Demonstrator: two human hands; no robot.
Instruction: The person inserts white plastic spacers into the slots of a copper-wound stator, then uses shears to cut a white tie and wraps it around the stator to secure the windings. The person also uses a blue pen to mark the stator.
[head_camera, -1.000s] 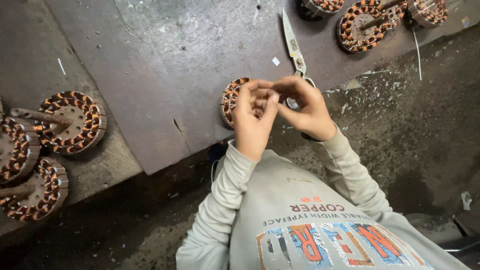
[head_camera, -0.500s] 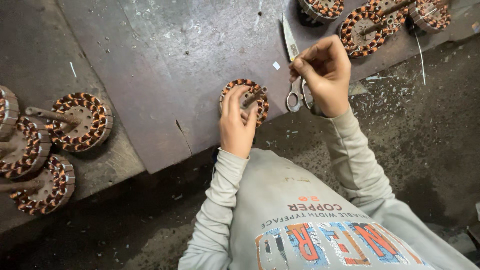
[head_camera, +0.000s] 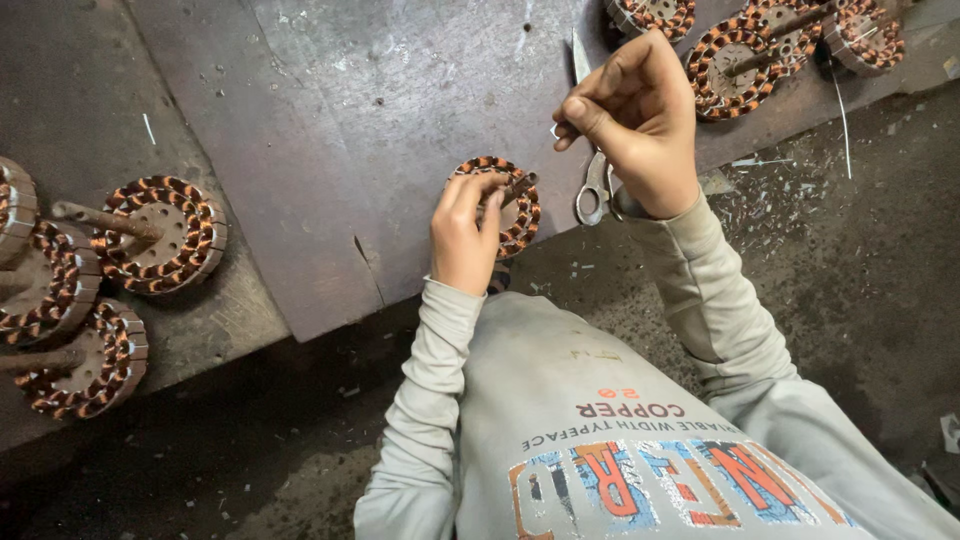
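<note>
Left grip (head_camera: 468, 222) clamps the copper-wound stator (head_camera: 500, 205) flat on the tabletop (head_camera: 330, 120), while the right grip (head_camera: 635, 120), pinched together on something small, hovers up-right of it, above the scissors (head_camera: 592, 150).

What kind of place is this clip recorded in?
Probably a small motor winding or repair workshop. The left hand holds a copper-wound stator, more wound stators on shafts lie on a worn metal worktop, and scissors sit under the right hand. Wire scraps litter the floor.
</note>
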